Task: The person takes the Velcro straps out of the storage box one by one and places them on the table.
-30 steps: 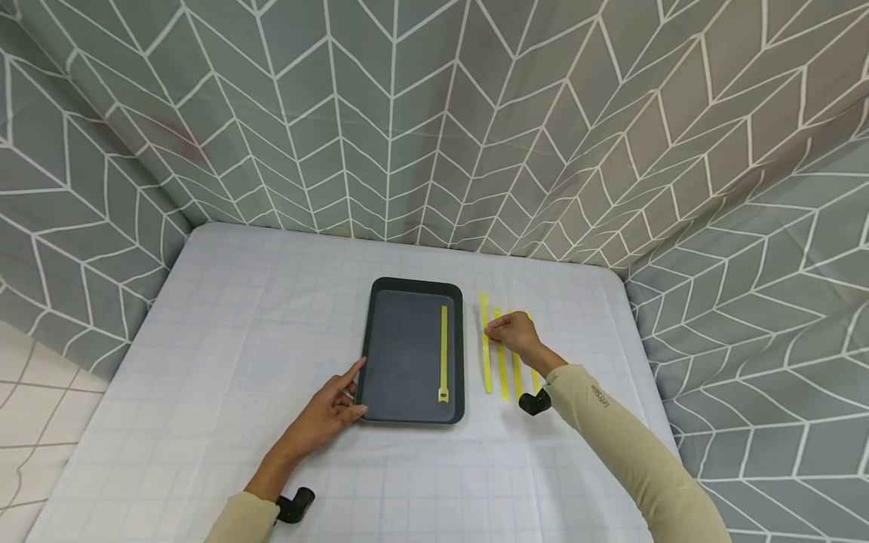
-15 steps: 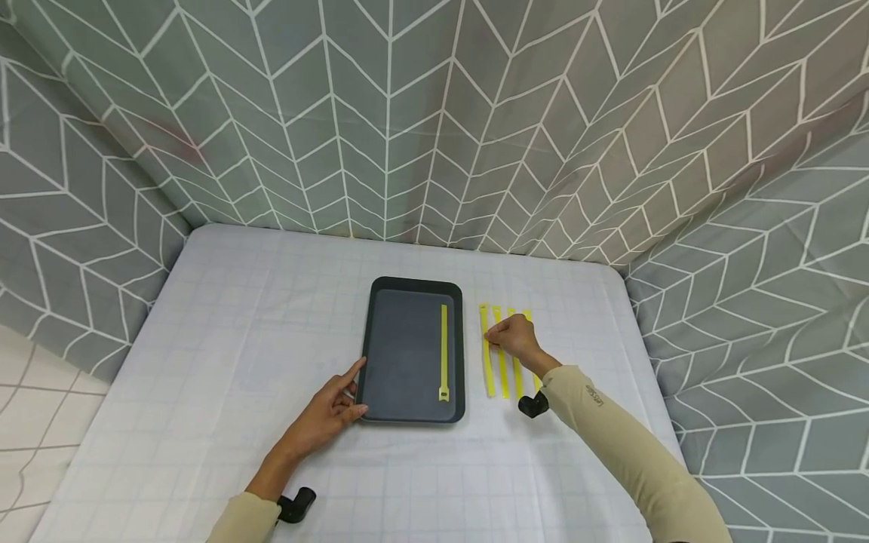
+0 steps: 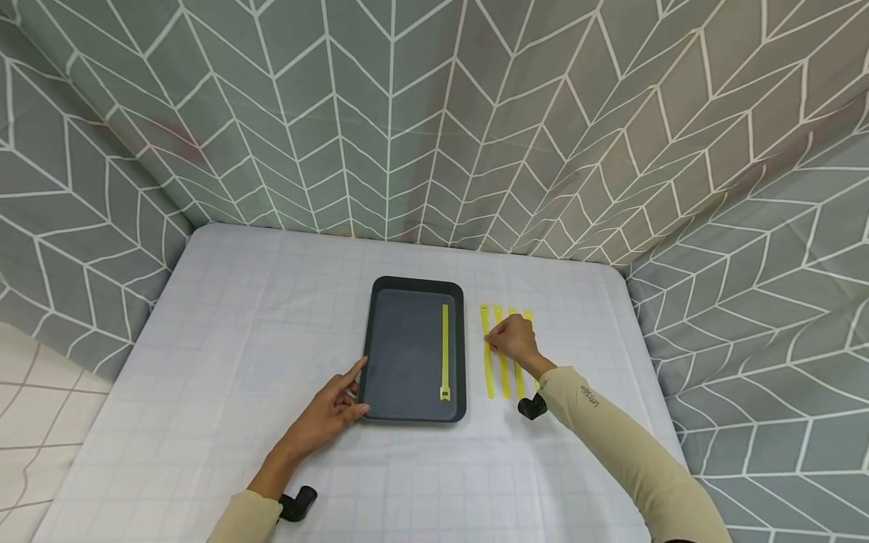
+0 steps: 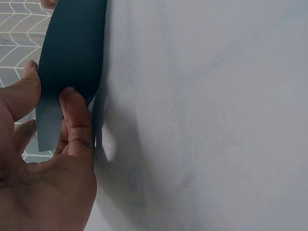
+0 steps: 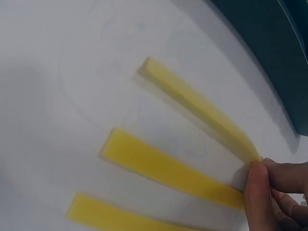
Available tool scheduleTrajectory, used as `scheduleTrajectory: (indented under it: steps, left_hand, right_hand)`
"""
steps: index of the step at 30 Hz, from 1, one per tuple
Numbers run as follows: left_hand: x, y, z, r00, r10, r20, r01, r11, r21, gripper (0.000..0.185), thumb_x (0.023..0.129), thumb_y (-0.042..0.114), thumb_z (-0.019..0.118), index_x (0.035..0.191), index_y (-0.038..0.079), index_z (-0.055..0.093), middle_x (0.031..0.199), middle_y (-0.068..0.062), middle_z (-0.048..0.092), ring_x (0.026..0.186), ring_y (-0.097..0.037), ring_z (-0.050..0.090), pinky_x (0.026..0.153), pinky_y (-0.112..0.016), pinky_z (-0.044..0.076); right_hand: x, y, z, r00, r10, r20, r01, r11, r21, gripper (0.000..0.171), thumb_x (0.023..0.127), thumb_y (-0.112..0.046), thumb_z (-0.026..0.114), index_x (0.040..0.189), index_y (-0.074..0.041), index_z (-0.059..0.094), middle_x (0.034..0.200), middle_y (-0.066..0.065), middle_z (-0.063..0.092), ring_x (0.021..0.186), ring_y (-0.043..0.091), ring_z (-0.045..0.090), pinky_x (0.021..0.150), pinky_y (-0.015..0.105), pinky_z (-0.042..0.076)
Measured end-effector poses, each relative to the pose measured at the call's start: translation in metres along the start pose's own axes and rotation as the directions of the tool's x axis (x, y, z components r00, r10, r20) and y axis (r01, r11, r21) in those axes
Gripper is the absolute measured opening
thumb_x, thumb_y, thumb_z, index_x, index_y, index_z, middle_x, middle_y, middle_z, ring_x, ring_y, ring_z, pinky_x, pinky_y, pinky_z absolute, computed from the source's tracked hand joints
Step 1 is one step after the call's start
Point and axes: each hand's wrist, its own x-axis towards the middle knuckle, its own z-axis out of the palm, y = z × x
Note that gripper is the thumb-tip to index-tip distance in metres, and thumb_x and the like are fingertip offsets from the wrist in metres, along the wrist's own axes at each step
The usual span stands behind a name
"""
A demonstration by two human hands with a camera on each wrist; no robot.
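— Where do we have our hands just now?

— Our right hand (image 3: 517, 338) is over the row of yellow straps on the tabletop (image 3: 204, 362), just right of the dark tray (image 3: 417, 286). Thumb and forefinger are closed in a pinch on the leftmost strap (image 3: 486, 362), the one nearest the tray. In the right wrist view the pinched strap (image 5: 192, 103) looks slightly raised off the cloth at the fingertips (image 5: 257, 185).

— And the left?

— Our left hand (image 3: 329, 415) rests at the tray's near left corner, fingers fairly straight, forefinger along the left rim and thumb at the near edge. It touches the tray without curling round it; the left wrist view shows the fingers (image 4: 77, 120) against the tray's wall (image 4: 72, 53).

— How does the strap lie?

— Its long axis runs near to far, parallel to the tray's long side and to the three other straps (image 3: 505, 377) beside it. The tray lies to its left, so the right hand is much the nearer one; the left is well apart, across the tray.

— Anything in the tray?

— One more yellow strap (image 3: 444, 351), lying lengthwise along its right side.

— And the surroundings?

— A pale checked cloth covers the tabletop, and a grey curtain (image 3: 434, 113) with a white chevron pattern hangs on the far, left and right sides.
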Motion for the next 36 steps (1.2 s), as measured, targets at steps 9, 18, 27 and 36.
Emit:
scheduleTrajectory:
  steps: [9, 18, 27, 36]
  left_hand:
    - [0.0000, 0.0000, 0.0005, 0.999, 0.029, -0.015, -0.029, 0.999, 0.016, 0.080, 0.093, 0.003, 0.069, 0.160, 0.011, 0.025, 0.113, -0.020, 0.045, 0.076, -0.006, 0.055, 0.065, -0.019, 0.048]
    - [0.0008, -0.0018, 0.0015, 1.000, 0.014, -0.012, -0.014, 1.000, 0.023, 0.081, 0.094, 0.002, 0.068, 0.161, 0.011, 0.023, 0.113, -0.020, 0.043, 0.076, -0.006, 0.056, 0.065, -0.019, 0.048]
    - [0.0008, -0.0035, 0.0011, 1.000, -0.006, -0.009, 0.006, 1.000, 0.026, 0.082, 0.094, 0.003, 0.068, 0.161, 0.014, 0.023, 0.114, -0.019, 0.043, 0.075, -0.006, 0.054, 0.065, -0.019, 0.047]
    - [-0.0004, -0.0028, 0.0008, 1.000, 0.000, -0.012, 0.000, 1.000, 0.016, 0.081, 0.094, 0.003, 0.068, 0.161, 0.012, 0.023, 0.113, -0.020, 0.043, 0.076, -0.007, 0.055, 0.065, -0.020, 0.048]
  right_hand:
    - [0.0014, 0.0036, 0.0016, 0.998, -0.053, -0.017, 0.052, 0.998, -0.042, 0.026, 0.090, -0.013, 0.074, 0.066, -0.003, 0.077, 0.065, 0.007, 0.071, 0.058, 0.015, 0.059, 0.055, 0.027, 0.043]
    - [-0.0002, 0.0034, 0.0026, 0.997, -0.069, -0.029, 0.067, 0.996, -0.061, 0.028, 0.090, -0.012, 0.074, 0.064, -0.005, 0.076, 0.065, 0.006, 0.071, 0.057, 0.015, 0.059, 0.065, 0.036, 0.050]
    - [0.0013, 0.0041, 0.0031, 1.000, -0.016, -0.017, 0.015, 0.998, -0.054, 0.022, 0.090, -0.015, 0.075, 0.071, -0.005, 0.078, 0.065, 0.004, 0.071, 0.057, 0.014, 0.060, 0.057, 0.028, 0.047]
    - [0.0010, 0.0008, -0.0041, 1.000, -0.019, -0.004, 0.019, 0.999, -0.026, 0.013, 0.089, -0.014, 0.076, 0.086, -0.001, 0.077, 0.074, 0.010, 0.075, 0.062, 0.015, 0.066, 0.054, 0.025, 0.049]
